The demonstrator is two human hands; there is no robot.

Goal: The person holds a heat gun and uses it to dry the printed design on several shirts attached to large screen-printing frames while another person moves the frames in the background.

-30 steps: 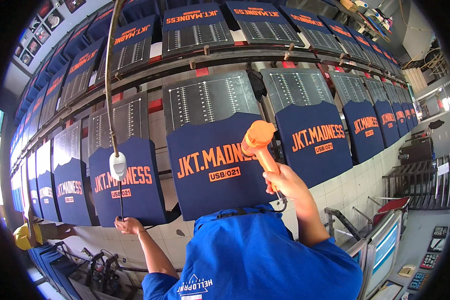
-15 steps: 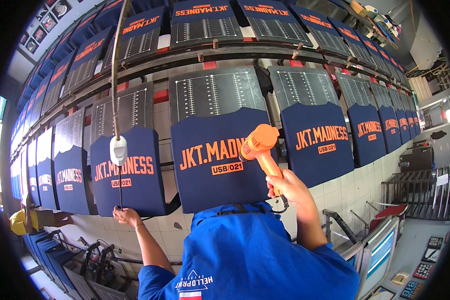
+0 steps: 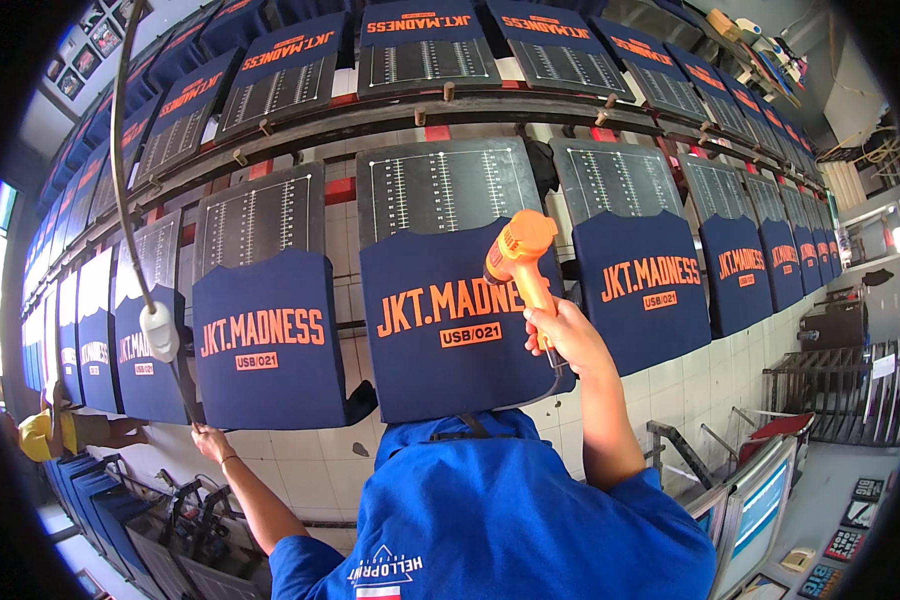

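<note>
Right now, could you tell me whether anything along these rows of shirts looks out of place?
Only one thing: a white plug on a grey cable hangs loose in front of the navy shirts at the left. The shirts themselves lie flat and evenly spaced on their boards.

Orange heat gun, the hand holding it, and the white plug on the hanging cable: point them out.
orange heat gun point(image 3: 518, 250), head view, its body.
right hand point(image 3: 562, 335), head view, knuckles around the handle.
white plug point(image 3: 159, 331), head view, its casing.

right hand point(image 3: 562, 335) raised, fingers closed in a grip, left hand point(image 3: 208, 441) stretched out low, arm extended
</note>
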